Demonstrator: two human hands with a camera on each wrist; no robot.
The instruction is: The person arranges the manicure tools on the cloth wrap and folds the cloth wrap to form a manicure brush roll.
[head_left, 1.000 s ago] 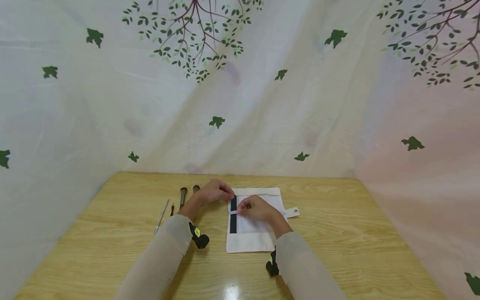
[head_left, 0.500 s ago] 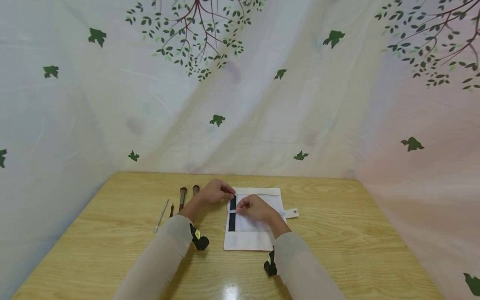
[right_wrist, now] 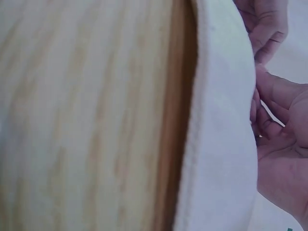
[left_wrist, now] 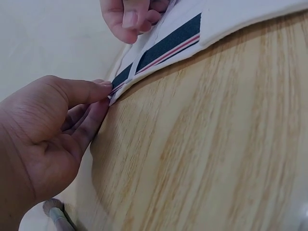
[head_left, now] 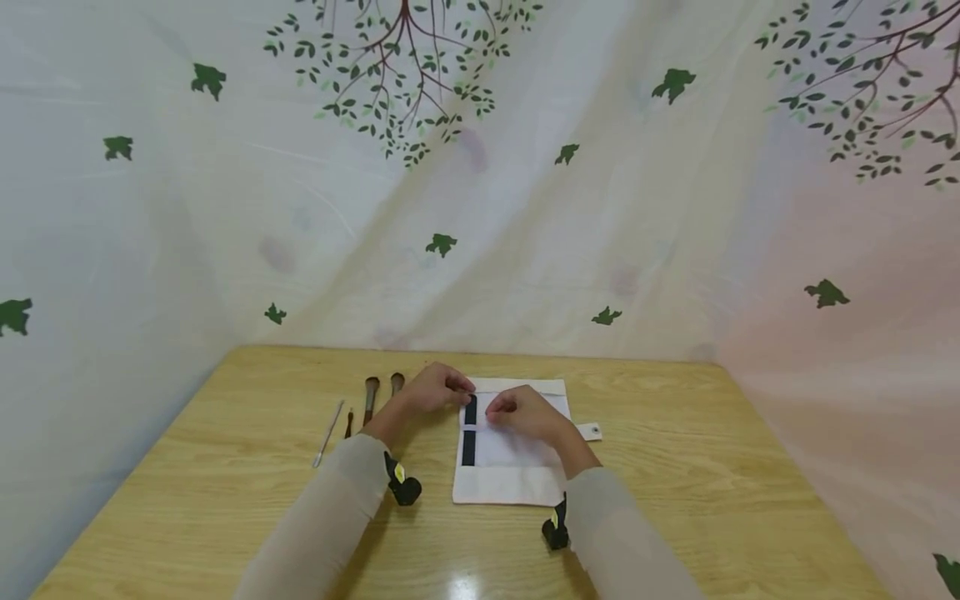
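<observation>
A white cloth roll-up case [head_left: 504, 485] lies unfolded on the table, its lower edge folded up into a pocket. Along its left side runs a dark strip [head_left: 469, 448], which shows red and white stripes in the left wrist view. A narrow white loop [left_wrist: 137, 65] crosses the strip. My left hand [head_left: 438, 388] pinches the case's far left corner, at the end of the strip, between thumb and fingers. Over the case, just right of the strip, my right hand [head_left: 525, 414] hovers with loosely bent fingers; nothing shows in it.
Left of my left arm lie two brushes [head_left: 371, 397] with dark bristles, a small brown stick [head_left: 348, 423] and a thin pale stick [head_left: 327, 433]. A tab with a snap [head_left: 592, 432] sticks out from the case's right side. A printed curtain hangs behind the wooden table [head_left: 712, 492].
My right hand has drawn back slightly to the right, away from the strip and its loop. The left hand keeps its pinch on the corner. The head view has shifted a little.
</observation>
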